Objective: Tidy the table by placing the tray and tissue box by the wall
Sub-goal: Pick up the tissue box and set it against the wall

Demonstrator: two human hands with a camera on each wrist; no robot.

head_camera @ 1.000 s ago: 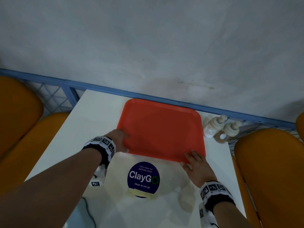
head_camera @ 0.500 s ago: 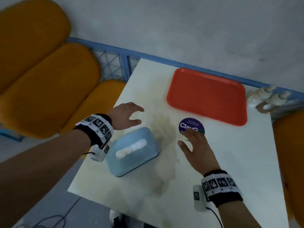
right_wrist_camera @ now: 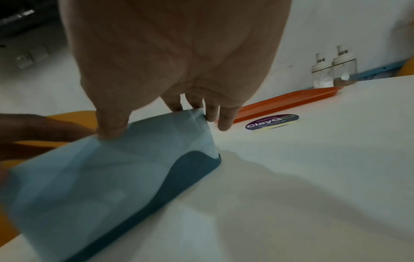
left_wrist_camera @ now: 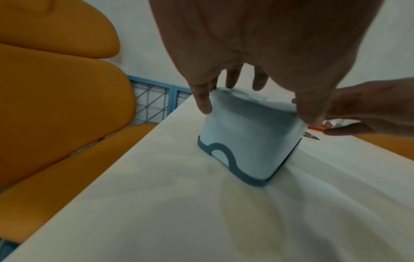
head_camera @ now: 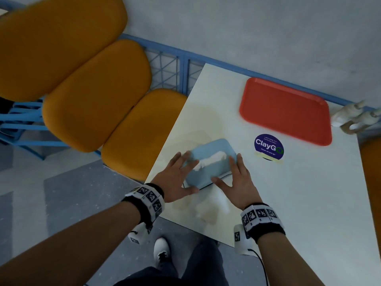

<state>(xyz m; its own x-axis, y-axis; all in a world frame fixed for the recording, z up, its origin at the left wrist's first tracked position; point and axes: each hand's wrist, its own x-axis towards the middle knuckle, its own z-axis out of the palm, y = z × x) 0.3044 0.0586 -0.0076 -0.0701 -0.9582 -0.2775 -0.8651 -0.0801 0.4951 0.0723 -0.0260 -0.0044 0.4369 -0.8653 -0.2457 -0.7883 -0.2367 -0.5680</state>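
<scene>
A light-blue tissue box (head_camera: 212, 162) with a dark base band sits on the white table (head_camera: 299, 203) near its left edge, a white tissue showing in its top slot. My left hand (head_camera: 179, 174) holds its left end, fingers over the top edge and thumb at the near corner. Opposite it, my right hand (head_camera: 237, 178) holds the right end, thumb on the near side and fingers along the far side. In the left wrist view the tissue box (left_wrist_camera: 246, 138) rests on the table. The red tray (head_camera: 284, 110) lies flat against the wall, untouched.
Two pump bottles (head_camera: 354, 118) stand right of the tray by the wall. A round purple ClayGo sticker (head_camera: 269, 146) lies between the box and the tray. Orange chairs (head_camera: 92, 96) line the table's left side, with a blue rail (head_camera: 183, 73) along the wall.
Both hands left the tray, swung back to the near left of the table and closed in on the tissue box. The view turned left with them. The tray stayed by the wall.
</scene>
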